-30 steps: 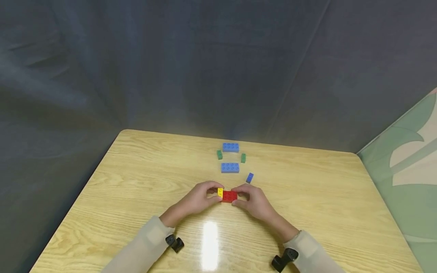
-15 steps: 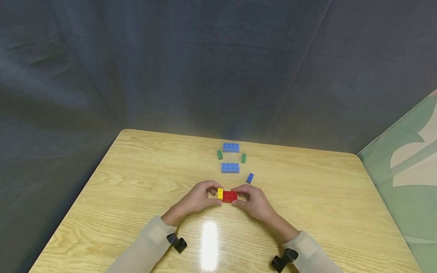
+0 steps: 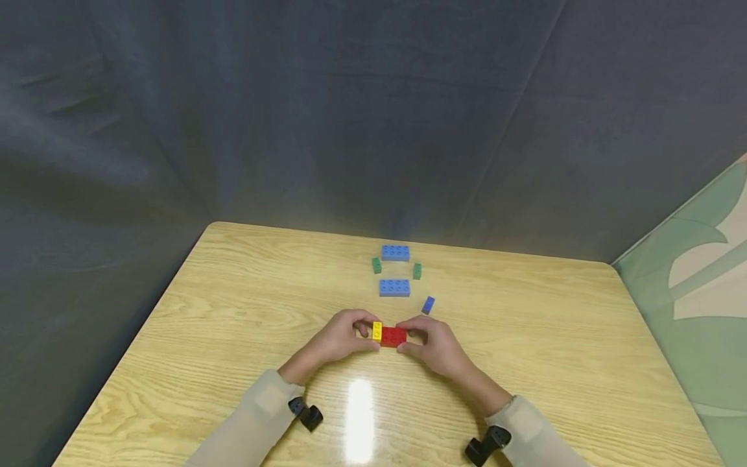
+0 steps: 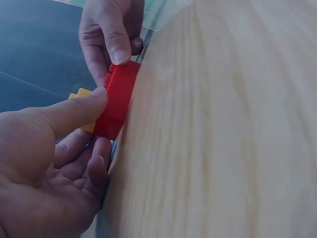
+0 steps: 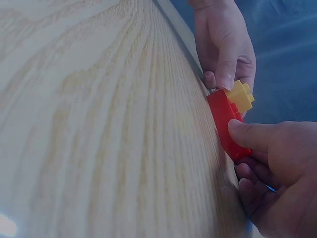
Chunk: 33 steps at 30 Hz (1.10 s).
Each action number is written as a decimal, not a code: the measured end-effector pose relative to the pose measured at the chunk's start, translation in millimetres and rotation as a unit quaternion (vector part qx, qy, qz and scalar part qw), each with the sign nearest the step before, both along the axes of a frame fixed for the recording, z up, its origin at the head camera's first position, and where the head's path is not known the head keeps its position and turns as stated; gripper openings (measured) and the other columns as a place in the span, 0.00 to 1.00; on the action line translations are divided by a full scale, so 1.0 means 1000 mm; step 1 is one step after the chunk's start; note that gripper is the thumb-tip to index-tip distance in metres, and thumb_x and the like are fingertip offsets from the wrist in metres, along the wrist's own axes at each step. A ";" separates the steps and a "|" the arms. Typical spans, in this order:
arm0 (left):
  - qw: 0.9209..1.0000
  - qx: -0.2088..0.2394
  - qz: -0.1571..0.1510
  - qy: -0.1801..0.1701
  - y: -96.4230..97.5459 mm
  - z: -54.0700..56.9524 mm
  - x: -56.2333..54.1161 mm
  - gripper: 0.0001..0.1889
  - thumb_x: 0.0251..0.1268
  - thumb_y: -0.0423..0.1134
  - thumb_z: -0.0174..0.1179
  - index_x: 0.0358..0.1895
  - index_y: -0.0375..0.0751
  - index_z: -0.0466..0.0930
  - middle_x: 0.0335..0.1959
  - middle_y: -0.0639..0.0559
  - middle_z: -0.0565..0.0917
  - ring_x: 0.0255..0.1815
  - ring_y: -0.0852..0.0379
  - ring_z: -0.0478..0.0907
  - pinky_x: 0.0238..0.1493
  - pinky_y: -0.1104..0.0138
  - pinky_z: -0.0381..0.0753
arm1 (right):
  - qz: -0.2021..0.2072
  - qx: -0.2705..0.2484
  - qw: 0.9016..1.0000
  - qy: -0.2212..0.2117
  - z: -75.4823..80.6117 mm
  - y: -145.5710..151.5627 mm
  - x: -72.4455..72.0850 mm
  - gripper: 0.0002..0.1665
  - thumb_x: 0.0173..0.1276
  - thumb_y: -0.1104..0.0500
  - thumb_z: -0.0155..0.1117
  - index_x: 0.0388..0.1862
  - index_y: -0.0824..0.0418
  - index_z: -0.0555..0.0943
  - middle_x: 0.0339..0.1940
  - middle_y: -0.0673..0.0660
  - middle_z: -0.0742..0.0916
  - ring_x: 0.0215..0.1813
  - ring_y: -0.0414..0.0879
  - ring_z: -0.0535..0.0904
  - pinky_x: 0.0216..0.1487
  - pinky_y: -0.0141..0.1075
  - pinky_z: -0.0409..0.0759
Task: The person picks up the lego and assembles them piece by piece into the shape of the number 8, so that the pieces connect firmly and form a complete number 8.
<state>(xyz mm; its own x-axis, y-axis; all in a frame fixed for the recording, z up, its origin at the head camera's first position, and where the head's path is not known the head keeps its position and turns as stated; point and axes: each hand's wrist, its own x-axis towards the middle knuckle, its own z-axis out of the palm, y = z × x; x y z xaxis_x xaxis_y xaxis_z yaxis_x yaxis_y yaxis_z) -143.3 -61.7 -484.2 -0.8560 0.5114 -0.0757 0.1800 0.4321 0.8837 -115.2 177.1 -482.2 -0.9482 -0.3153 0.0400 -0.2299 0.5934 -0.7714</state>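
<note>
A red toy building brick (image 3: pixel 393 336) with studs on top lies between both hands near the middle of the table. The smaller yellow brick (image 3: pixel 377 331) sits on its left end, studs upward. My left hand (image 3: pixel 341 338) pinches that end, its thumb in front at the seam between the two colours and the forefinger behind. My right hand (image 3: pixel 436 347) grips the right end of the red brick between thumb and forefinger. In the left wrist view the red brick (image 4: pixel 118 99) is low at the wooden surface, the yellow one partly covered by the left thumb.
Beyond the hands lie two long blue bricks (image 3: pixel 394 288), one behind the other, with two small green bricks (image 3: pixel 417 271) at either side between them. A small dark blue brick (image 3: pixel 428 305) rests nearer the right hand. Dark cloth (image 3: pixel 373 130) hangs behind the wooden table (image 3: pixel 233 292).
The left thumb has slid off the yellow brick's front, down to the red brick's edge, and the left forearm has shifted slightly right. The right hand keeps its grip.
</note>
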 end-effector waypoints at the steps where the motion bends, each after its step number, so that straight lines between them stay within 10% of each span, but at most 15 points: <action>1: 1.000 0.000 0.002 -0.005 0.000 0.001 0.000 0.21 0.59 0.36 0.75 0.55 0.36 0.83 0.35 0.53 0.81 0.37 0.58 0.75 0.38 0.67 0.76 | 0.000 0.001 1.000 -0.001 0.001 0.000 0.000 0.18 0.59 0.64 0.79 0.49 0.58 0.89 0.44 0.48 0.88 0.46 0.44 0.81 0.50 0.40 0.83; 26: 0.999 0.011 0.023 -0.026 0.002 0.002 0.000 0.20 0.56 0.35 0.77 0.53 0.36 0.84 0.35 0.53 0.81 0.37 0.57 0.75 0.39 0.65 0.76 | 0.064 0.006 0.998 -0.009 0.008 0.010 -0.003 0.25 0.68 0.52 0.74 0.59 0.63 0.84 0.50 0.52 0.87 0.48 0.47 0.79 0.50 0.40 0.81; 33: 0.999 0.007 0.026 -0.029 0.003 0.003 0.000 0.20 0.56 0.35 0.77 0.52 0.36 0.84 0.35 0.53 0.82 0.37 0.57 0.76 0.39 0.65 0.76 | 0.026 0.002 1.000 0.004 0.014 0.013 -0.004 0.26 0.66 0.57 0.75 0.62 0.60 0.82 0.51 0.52 0.86 0.50 0.46 0.81 0.48 0.39 0.82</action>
<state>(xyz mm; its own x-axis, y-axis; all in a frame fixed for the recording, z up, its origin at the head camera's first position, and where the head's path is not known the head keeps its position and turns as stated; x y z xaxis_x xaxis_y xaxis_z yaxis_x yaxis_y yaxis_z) -143.3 -58.8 -480.9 -0.8755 0.4683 -0.1191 0.1060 0.4265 0.8983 -119.7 190.5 -468.6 -0.9304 -0.3637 0.0458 -0.2659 0.5835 -0.7674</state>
